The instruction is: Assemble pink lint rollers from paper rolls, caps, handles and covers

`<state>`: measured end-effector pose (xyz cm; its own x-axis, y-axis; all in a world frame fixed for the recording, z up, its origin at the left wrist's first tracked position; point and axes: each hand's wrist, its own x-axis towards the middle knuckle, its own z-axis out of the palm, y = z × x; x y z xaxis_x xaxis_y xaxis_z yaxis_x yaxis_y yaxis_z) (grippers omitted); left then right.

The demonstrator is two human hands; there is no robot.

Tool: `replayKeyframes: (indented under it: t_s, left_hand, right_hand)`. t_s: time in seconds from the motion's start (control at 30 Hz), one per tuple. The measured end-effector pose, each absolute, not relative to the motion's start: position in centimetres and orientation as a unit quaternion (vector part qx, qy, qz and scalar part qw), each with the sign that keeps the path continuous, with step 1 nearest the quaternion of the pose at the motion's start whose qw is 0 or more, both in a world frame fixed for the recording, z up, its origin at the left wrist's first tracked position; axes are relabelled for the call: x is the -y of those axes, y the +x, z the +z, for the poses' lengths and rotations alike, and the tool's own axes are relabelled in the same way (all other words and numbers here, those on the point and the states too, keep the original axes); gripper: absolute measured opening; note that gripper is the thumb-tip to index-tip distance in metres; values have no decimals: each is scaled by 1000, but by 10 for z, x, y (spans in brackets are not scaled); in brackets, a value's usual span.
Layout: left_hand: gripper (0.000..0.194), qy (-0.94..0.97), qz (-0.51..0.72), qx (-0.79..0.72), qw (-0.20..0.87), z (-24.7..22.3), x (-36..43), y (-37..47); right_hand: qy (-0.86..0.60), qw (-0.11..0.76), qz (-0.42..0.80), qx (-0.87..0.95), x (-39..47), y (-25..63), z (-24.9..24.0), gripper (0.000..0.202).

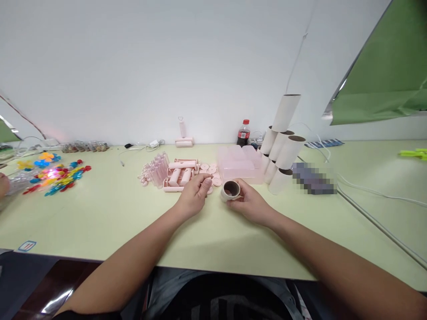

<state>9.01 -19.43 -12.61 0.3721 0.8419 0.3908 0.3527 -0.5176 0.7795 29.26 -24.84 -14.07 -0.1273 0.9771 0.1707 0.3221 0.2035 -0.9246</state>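
Observation:
My right hand is wrapped round the side of a white lint roller refill roll, whose open brown core faces up towards me. Just left of it, my left hand has its thumb and fingers pressed together; whatever may be between them is hidden or too small to name. Behind the left hand lie several pink lint roller frames, partly covered by it. Flat pink discs are scattered between the two hands. Farther left stand clear pink tubular handles beside small pink caps.
Translucent pink covers sit behind the right hand. White rolls are stacked to their right, near a cola bottle. A pink lint roller leans on the wall. Colourful plastic pieces lie far left, and cables cross the right side.

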Motion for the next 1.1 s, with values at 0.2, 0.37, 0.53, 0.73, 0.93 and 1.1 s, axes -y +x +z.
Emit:
replayKeyframes:
  t_s: [0.2,0.37,0.53,0.73,0.93,1.1]
  left_hand:
    - [41,694,455,-344,439,-131,198,95]
    - [37,680,513,-325,410,-132,198,94]
    - [33,732,536,-298,296,-132,201,91]
    - [33,754,538,-271,261,-129,207,92]
    - [36,776,533,-257,218,-128,208,91]
    - [33,813,516,-220,155,-130,209,92]
  right_hand:
    - [-509,419,390,643,248,291,-140,30]
    - [-519,408,389,642,249,291,-140,33]
    - [-520,400,390,646,249,293,-142,33]
    - [-509,407,394,648,249,293,-143,31]
    - [-500,417,390,652,248,292,-144,26]
    - [-497,414,397,651,248,292,-145,30]
